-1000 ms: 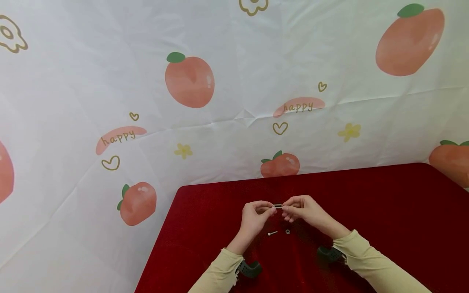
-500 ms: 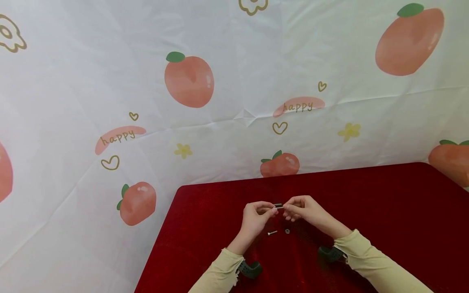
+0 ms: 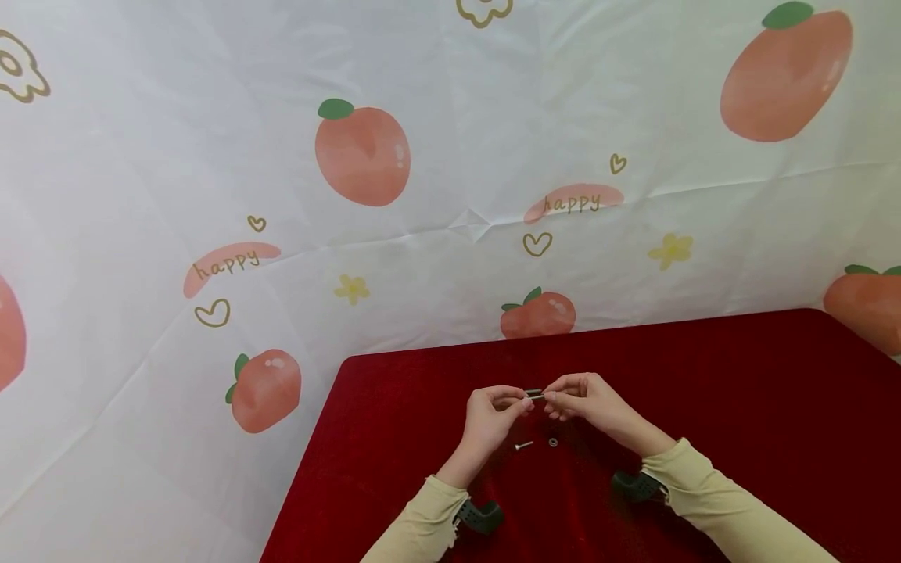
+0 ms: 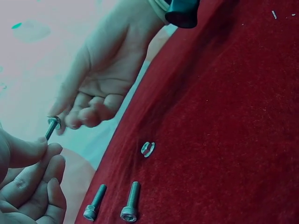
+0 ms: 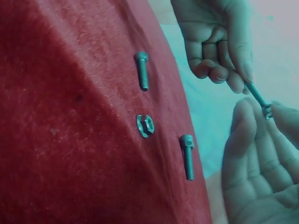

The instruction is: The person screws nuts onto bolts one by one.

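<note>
My left hand [image 3: 488, 422] pinches one end of a slim metal bolt [image 4: 50, 131] between thumb and fingers, above the red table. At the bolt's other end is a small nut [image 5: 267, 111], which my right hand [image 3: 587, 403] pinches with thumb and forefinger. The grip end of the bolt is hidden in the left fingers. Below the hands lie a socket-head bolt [image 3: 524, 446] and a loose ring-shaped piece [image 3: 553, 442] that looks like a nut. Another socket-head bolt [image 3: 533, 391] lies just beyond the hands. Both wrist views show these loose parts apart from each other.
Red velvety cloth covers the table [image 3: 704, 407]. Behind it hangs a white backdrop [image 3: 450, 156] printed with peaches, hearts and flowers. Dark devices, the left one [image 3: 481, 517] and the right one [image 3: 635, 485], are strapped on the wrists.
My right hand has shifted very slightly to the right, its fingers moving at the bolt's end. The left hand holds almost still. The loose bolts and ring have stayed in place.
</note>
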Motion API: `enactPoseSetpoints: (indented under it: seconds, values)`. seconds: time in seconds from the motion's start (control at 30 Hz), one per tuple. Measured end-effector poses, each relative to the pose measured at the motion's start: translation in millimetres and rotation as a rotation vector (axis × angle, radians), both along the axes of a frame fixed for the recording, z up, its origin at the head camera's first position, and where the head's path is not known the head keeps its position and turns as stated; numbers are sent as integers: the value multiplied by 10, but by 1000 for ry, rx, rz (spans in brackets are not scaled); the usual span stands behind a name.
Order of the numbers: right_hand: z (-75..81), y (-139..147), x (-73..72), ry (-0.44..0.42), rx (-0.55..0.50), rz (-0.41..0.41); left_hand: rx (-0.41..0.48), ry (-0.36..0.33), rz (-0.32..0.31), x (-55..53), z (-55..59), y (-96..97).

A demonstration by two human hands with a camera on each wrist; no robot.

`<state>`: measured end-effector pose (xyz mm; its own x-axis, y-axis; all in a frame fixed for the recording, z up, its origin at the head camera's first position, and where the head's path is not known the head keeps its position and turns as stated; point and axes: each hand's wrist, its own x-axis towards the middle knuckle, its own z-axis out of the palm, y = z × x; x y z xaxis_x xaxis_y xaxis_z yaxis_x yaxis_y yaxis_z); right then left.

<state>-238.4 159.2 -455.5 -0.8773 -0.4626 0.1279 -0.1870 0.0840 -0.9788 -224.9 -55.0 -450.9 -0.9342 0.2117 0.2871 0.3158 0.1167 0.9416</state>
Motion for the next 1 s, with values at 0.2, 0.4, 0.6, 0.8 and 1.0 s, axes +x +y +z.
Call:
enactPoseSetpoints:
  seconds: [0.2, 0.4, 0.6, 0.8, 1.0]
  values:
    - [22, -28, 21, -75, -10, -25, -23, 1, 13, -4, 11, 20]
    - [1, 3, 30, -17, -78, 43, -33, -24, 32, -6, 31, 28]
    - [16, -46, 33, -11, 17, -5, -31, -27, 35, 8, 43, 29]
    - [11, -44, 50, -31, -35, 22, -36, -49, 40, 35, 45, 21]
    - [-1, -31, 46, 20, -59, 19, -24, -40, 31, 34, 25, 17]
